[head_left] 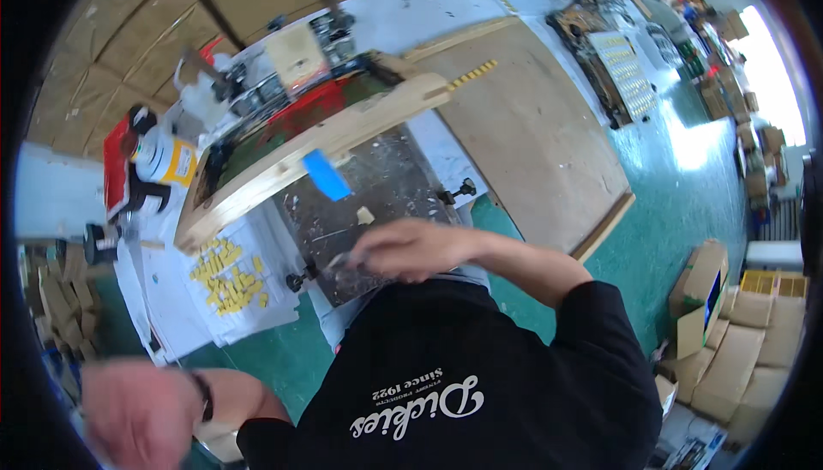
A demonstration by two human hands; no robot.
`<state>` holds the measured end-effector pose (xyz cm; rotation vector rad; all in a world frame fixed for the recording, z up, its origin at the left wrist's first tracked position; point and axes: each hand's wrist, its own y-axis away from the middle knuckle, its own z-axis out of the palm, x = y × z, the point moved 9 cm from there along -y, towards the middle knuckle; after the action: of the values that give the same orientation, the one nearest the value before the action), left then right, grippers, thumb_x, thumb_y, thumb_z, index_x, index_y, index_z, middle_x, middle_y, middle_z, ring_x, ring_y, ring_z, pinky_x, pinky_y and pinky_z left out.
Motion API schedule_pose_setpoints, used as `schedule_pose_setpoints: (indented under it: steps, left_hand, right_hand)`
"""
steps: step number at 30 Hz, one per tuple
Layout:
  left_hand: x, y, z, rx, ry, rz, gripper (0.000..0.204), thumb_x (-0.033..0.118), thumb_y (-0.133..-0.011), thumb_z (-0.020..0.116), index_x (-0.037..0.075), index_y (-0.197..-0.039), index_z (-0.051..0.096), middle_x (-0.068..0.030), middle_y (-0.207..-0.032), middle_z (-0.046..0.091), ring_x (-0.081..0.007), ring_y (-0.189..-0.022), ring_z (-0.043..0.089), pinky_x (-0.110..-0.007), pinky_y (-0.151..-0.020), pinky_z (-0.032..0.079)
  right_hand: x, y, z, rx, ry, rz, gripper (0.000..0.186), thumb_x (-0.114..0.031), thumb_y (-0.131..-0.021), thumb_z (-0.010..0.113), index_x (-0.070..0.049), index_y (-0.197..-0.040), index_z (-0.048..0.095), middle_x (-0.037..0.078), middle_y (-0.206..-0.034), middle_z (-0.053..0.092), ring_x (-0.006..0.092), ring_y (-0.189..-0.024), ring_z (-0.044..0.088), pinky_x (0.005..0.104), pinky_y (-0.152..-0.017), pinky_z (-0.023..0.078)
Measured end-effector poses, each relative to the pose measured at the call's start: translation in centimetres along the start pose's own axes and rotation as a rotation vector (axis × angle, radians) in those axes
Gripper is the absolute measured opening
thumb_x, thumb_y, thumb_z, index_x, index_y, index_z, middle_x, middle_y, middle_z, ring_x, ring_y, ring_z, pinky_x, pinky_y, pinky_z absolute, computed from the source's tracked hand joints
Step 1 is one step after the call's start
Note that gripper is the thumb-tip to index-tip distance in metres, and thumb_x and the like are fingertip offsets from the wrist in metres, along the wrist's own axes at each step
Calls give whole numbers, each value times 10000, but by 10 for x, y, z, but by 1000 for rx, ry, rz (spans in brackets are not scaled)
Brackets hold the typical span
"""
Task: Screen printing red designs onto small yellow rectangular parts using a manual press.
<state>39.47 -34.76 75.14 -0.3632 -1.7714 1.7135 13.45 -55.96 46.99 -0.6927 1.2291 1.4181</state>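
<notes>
My right hand point(413, 249) reaches in from the right, low over the near part of a dark, stained metal plate point(386, 170). Its fingers are curled around something greyish and blurred that I cannot make out. A small pale-yellow piece point(366, 215) lies on the plate just beyond that hand. Off at the lower left, away from the table, my left hand point(137, 414) is smeared by motion, so its fingers cannot be read; a dark band circles the wrist. A wooden screen-printing frame point(317, 166) with blue tape point(327, 175) on its near bar is tilted above the plate's far side.
Many small yellow pieces point(227, 277) lie on white sheets left of the plate. Black clamp knobs point(459, 191) stick out at the plate's sides. A white bottle point(163, 157) stands at the far left. To the right extends a large brown board point(531, 127); cardboard boxes point(729, 341) lie beyond.
</notes>
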Motion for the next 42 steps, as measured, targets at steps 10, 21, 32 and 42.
schedule_pose_setpoints:
  steps: [10,21,32,42]
  left_hand:
    - [-145,204,94,-139,436,-1191,740,613,-1139,348,57,-1615,454,-109,-1150,736,-82,-667,525,-229,-531,408]
    - [-121,268,75,-303,-31,-1099,404,114,-1081,620,18,-1472,634,6,-895,591,-68,-719,461,-187,-647,374]
    - [-127,283,72,-281,14,-1194,431,43,-1056,628,13,-1486,620,22,-861,547,-69,-729,445,-193,-663,376]
    - [-122,277,70,-274,75,-1238,417,90,-1090,599,9,-1499,597,-37,-1144,650,-75,-866,533,-201,-792,509]
  right_hand:
    - [-125,102,-164,848,99,-554,222,-151,-1070,587,-15,-1223,673,46,-859,647,82,-590,461,220,-500,337]
    - [-184,-46,-100,746,1337,-573,393,-50,-864,779,-70,-1254,734,57,-1181,759,202,-689,667,328,-651,539]
    - [-133,-23,-40,492,1539,-623,397,-1,-802,797,-32,-1196,760,77,-1151,772,240,-703,675,324,-638,536]
    - [-154,-24,-54,505,1362,-549,428,28,-772,794,-30,-1196,779,75,-1139,777,232,-719,665,308,-636,525]
